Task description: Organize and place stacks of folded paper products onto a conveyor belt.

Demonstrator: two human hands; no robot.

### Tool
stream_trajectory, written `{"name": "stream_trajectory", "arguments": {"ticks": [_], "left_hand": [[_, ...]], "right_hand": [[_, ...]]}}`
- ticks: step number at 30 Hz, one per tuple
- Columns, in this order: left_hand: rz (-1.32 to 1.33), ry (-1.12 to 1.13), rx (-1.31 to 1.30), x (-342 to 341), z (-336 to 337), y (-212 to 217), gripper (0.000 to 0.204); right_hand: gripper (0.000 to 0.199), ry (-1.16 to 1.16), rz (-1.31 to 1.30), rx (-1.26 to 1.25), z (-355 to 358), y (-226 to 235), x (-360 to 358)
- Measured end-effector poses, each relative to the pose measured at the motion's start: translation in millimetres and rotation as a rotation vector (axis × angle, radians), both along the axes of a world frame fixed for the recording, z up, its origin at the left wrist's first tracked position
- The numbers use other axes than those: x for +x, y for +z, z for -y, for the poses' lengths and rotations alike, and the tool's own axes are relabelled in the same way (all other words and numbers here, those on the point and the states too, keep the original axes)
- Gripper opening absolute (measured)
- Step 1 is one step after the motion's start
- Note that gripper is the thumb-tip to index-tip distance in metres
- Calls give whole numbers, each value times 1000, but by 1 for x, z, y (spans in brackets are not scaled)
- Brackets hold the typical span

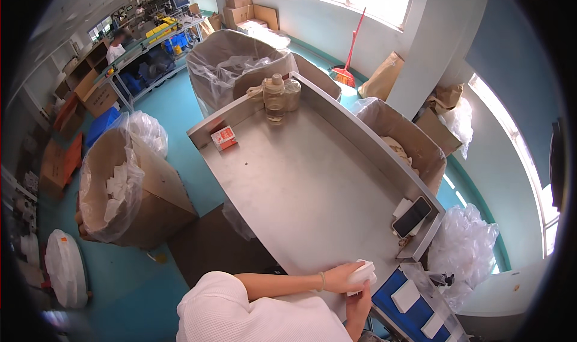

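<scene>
My left hand (338, 279), with a band on its wrist, reaches across from the left and is closed on a white folded stack (363, 272). From below, my right hand (359, 305) grips the same stack at its lower side. It looks like soft layered sheets, paper or cloth; I cannot tell which. Both hands are at the near right end of a metal table (300, 186). Just right of them is a blue belt or tray (392, 282) bearing a white flat block (406, 296) and a second white block (431, 325).
A phone (412, 216) lies at the table's right corner. A bottle (274, 99) and red-and-white box (224, 138) stand at its far end. Raised rims edge the table. Around it are a lined carton (150, 192), a large bin (201, 72) and plastic bags (463, 246).
</scene>
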State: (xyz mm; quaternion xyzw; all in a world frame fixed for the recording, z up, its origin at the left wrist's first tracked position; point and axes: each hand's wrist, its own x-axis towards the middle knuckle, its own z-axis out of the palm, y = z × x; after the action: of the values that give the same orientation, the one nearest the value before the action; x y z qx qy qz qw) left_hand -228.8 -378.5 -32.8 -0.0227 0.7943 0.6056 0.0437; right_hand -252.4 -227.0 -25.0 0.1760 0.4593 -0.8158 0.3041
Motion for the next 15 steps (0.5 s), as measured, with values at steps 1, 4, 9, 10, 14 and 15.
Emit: {"name": "stream_trajectory", "arguments": {"ticks": [1,4,9,10,14,15], "left_hand": [[1,9,-1,2,4,6,73],[105,14,130,8,6,11,76],[215,-48,168,12,3,6,67],[230,-95,167,13,4,8,67],[175,-239,-233,14,2,16,65],[176,-270,-243,12,4,20,66]], "right_hand": [[45,9,1,-1,-11,-10,1],[37,278,39,34,-46,-42,-1],[40,-376,134,78,-41,-18,-1],[44,-283,176,53,-45,-15,-1],[54,69,-105,303,-15,0,7],[46,232,-219,675,-13,-2,3]]}}
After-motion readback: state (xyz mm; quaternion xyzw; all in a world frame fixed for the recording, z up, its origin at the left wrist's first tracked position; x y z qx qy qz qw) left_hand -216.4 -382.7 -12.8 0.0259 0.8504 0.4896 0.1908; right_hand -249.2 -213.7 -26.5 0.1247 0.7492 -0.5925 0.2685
